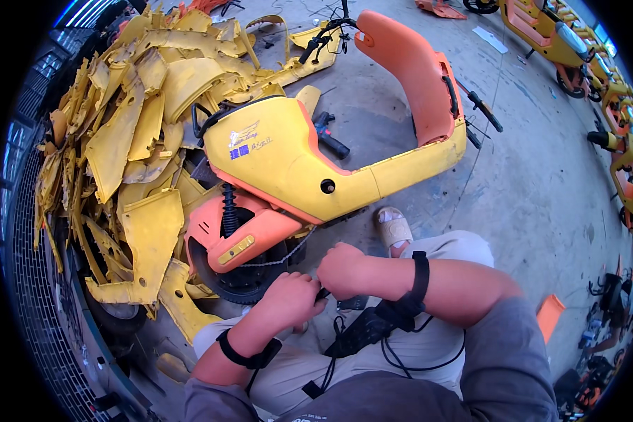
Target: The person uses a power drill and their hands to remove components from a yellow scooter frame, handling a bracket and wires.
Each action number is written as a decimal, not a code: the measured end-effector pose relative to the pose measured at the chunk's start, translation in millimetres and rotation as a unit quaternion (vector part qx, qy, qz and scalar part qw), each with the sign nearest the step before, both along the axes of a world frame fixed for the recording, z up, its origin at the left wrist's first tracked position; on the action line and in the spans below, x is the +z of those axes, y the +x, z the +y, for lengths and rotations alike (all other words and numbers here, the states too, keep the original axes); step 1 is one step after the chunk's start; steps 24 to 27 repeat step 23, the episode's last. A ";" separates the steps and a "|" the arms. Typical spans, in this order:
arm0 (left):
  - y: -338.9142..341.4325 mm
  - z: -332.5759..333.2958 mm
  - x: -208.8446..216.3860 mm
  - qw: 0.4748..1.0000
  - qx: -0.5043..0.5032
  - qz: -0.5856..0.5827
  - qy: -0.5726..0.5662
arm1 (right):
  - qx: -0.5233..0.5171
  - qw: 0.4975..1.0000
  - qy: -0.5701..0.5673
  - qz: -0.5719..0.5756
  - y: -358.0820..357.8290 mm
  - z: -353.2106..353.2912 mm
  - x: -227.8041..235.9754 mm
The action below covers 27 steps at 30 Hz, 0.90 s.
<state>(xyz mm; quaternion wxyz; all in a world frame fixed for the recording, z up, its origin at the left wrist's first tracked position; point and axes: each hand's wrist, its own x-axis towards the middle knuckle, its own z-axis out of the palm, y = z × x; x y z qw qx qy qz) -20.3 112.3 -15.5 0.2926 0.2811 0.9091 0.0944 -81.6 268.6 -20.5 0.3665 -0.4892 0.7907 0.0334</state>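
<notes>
My left hand [290, 301] and my right hand [341, 270] are close together in front of my lap, fingers curled. A small dark piece [322, 292] shows between them; its kind is hidden by the fingers. Just beyond stands a yellow and orange scooter [281, 148], side-on. Its rear wheel [240, 281] is nearest my left hand, under an orange rear cover [243, 243] with a black spring shock absorber [229, 209]. A thin chain [278, 261] hangs beside this wheel. The scooter's orange front shield [408, 77] rises at the far right end of its yellow footboard [422, 165].
A large heap of yellow body panels [144, 116] lies at the left. A cordless power tool [329, 136] rests on the floor behind the scooter. More scooters [622, 133] line the right side. An orange panel piece [550, 316] lies right of my arm. A person [615, 302] is at the far right.
</notes>
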 end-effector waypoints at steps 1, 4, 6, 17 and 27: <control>0.2 -0.2 -0.5 1.000 0.001 0.000 0.000 | 0.001 1.000 0.000 0.000 -0.2 0.3 0.6; 0.6 -0.8 -1.1 1.000 0.001 0.005 -0.001 | 0.001 1.000 0.003 -0.004 -0.9 1.4 0.8; 0.4 -0.5 0.1 1.000 -0.006 0.000 -0.003 | -0.004 1.000 0.003 -0.017 -0.9 1.8 -0.8; 2.7 1.2 4.0 1.000 -0.006 -0.005 -0.018 | 0.000 1.000 0.010 -0.015 -2.9 2.6 -1.8; 4.9 -0.5 5.6 1.000 -0.009 0.000 -0.022 | 0.001 1.000 0.026 0.002 -10.9 7.1 9.7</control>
